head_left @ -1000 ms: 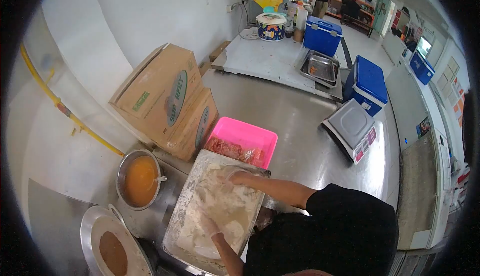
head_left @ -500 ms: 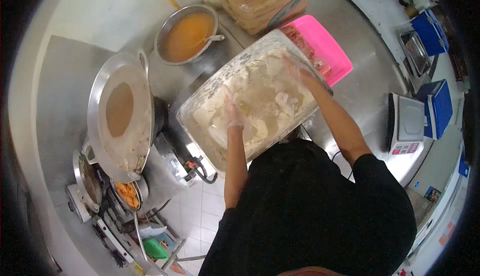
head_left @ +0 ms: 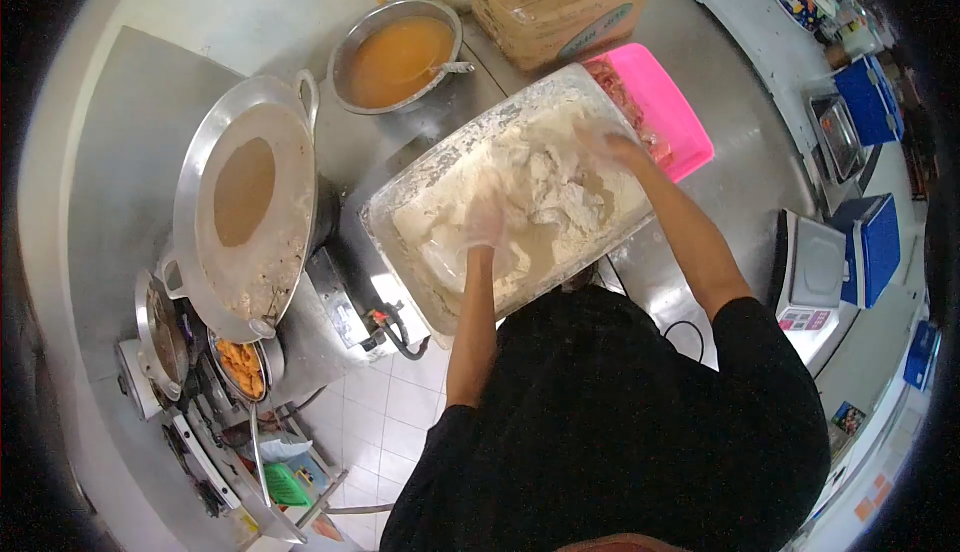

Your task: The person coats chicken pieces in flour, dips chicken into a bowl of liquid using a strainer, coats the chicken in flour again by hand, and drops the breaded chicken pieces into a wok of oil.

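A large metal tray (head_left: 405, 297) holds pale flour with floured lumps (head_left: 565, 202) near its middle. My left hand (head_left: 484, 220), in a clear plastic glove, is over the flour in the tray's left half, its fingers smeared by motion. Near the upper right edge is my right hand (head_left: 608, 144), also blurred, just above the flour beside the lumps. Whether either hand grips anything cannot be made out. A pink basin (head_left: 680, 132) with raw meat pieces (head_left: 625, 97) touches the tray's right end.
Behind the tray stand a bowl of orange liquid (head_left: 400, 64) and cardboard boxes (head_left: 550, 12). At left are a wide pan (head_left: 205, 242) and a strainer of fried pieces (head_left: 241, 367). A scale (head_left: 815, 262) and blue coolers (head_left: 872, 247) stand at right.
The view has swung down and left, bringing the pan and strainer into sight. Both hands have shifted within the tray, and the floured lumps look heaped more toward the middle.
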`<state>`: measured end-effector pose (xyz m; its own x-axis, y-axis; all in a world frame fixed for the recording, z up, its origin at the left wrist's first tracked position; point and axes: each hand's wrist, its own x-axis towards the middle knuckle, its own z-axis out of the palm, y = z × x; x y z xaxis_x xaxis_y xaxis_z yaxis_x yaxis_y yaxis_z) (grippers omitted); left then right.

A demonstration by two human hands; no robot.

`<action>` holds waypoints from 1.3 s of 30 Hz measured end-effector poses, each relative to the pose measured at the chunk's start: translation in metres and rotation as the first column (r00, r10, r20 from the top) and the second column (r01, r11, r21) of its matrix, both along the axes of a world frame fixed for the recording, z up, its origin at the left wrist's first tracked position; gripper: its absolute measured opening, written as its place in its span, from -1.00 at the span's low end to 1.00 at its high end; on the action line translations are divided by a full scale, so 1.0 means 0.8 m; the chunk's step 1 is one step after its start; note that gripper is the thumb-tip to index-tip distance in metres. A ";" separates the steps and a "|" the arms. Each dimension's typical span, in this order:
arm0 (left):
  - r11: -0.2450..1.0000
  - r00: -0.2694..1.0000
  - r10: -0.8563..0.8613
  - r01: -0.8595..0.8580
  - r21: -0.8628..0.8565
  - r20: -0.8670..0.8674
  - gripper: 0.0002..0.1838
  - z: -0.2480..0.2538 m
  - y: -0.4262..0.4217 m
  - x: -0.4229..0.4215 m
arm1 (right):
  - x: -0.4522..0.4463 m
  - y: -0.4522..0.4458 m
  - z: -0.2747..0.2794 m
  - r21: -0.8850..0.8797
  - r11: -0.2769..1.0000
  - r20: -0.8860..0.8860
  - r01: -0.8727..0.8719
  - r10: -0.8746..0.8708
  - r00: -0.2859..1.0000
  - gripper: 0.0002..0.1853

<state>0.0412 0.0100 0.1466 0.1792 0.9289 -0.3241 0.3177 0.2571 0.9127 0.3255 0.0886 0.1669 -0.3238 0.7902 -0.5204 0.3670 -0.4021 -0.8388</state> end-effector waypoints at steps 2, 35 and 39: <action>0.991 0.982 -0.063 0.083 0.107 -0.179 -0.35 -0.011 -0.017 0.003 | -0.005 -0.021 -0.039 0.172 0.970 0.307 -0.170 0.111 0.945 -0.32; 0.990 0.983 0.063 -0.083 -0.112 -0.172 -0.23 0.087 -0.056 0.065 | -0.063 -0.069 -0.052 -0.025 0.999 0.046 0.022 -0.021 0.999 -0.24; 0.988 0.980 0.152 -0.154 0.005 0.128 -0.29 0.055 -0.023 0.061 | -0.046 -0.063 -0.008 -0.156 0.985 -0.085 0.077 -0.091 0.992 -0.25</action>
<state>0.0904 -0.0084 0.1908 0.0730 0.9532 -0.2935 0.1573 0.2796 0.9471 0.2890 0.0381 0.1606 -0.3118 0.7302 -0.6079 0.2508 -0.5538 -0.7940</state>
